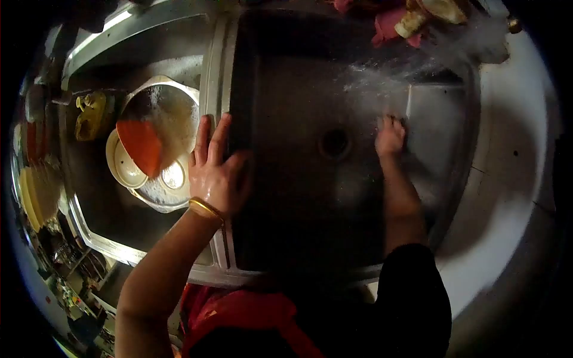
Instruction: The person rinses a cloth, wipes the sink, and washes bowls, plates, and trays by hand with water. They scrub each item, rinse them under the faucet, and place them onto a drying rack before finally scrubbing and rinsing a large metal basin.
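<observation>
My left hand (215, 170) lies on the metal divider (222, 71) between two sink basins, fingers apart and nothing held. It is wet, with a gold bangle (206, 207) at the wrist. Inside the dark right basin (298, 107), my right hand (391, 137) is low near the right wall, its fingers curled together. Whatever they may hold is hidden. A round drain hole (334, 143) lies to its left. Beside my left hand, the left basin holds a large round pan (192, 92) of soapy water, with an orange bowl (140, 146) and pale small bowls (126, 167) in it.
Water sprays (388, 71) across the back right of the basin. Pink cloth or gloves (391, 27) hang above it. A yellow cloth-like item (91, 114) sits at the left basin's edge. A white counter (507, 149) runs along the right.
</observation>
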### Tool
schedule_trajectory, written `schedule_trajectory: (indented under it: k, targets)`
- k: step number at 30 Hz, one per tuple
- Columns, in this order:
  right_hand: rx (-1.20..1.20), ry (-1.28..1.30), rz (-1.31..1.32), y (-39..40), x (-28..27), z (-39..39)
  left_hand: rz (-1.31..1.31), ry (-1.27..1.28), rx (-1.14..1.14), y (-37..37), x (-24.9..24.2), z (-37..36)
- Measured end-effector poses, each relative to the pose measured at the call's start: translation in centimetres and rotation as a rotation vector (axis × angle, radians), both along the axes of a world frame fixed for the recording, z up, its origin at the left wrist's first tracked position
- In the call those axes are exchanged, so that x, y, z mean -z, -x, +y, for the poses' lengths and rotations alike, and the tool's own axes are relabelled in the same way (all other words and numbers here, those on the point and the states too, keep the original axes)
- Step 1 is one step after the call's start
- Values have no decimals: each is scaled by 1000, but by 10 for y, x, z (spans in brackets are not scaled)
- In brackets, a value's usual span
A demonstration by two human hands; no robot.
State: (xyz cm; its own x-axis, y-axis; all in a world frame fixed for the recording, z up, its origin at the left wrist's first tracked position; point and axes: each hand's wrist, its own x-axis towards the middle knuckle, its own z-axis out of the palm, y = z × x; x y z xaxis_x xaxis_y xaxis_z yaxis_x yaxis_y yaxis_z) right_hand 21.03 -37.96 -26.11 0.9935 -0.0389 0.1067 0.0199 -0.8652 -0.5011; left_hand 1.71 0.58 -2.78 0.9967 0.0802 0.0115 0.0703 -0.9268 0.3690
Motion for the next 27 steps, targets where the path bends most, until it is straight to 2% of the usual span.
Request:
schedule_trajectory:
  k: [1,2,3,4,6,11,14,17,20,21,23,25,26,27]
  targets:
    - [-218,618,-216,23,-14,-20,0,7,-3,1,1,1]
    - [-210,611,95,43,-18,-37,-3,14,-4,2,2,2]
    - [-196,597,407,67,-18,-53,-6,22,-4,2,3,3]
    - [-254,555,575,93,-22,-55,1,30,-2,1,2,3]
    - [-442,473,734,141,-34,-30,20,42,-4,2,-2,4]
    - [-936,53,629,205,-71,124,1,20,-19,5,4,6]
    - [-1042,-116,508,207,-65,207,13,18,-12,5,0,6]
    - [-930,-141,412,165,-29,249,13,33,-25,5,0,4]
    - [-611,-183,398,86,14,242,16,39,-27,5,1,3]
    - [-465,-262,419,55,23,230,12,36,-34,5,2,4]
    - [-160,-588,525,2,34,198,21,37,-37,6,1,5]
    - [67,-897,595,-26,23,162,0,38,-38,6,3,5]
    - [65,-882,603,-24,5,152,-22,34,-39,7,5,6]
    - [10,-722,610,-3,-38,158,-40,34,-35,7,8,4]
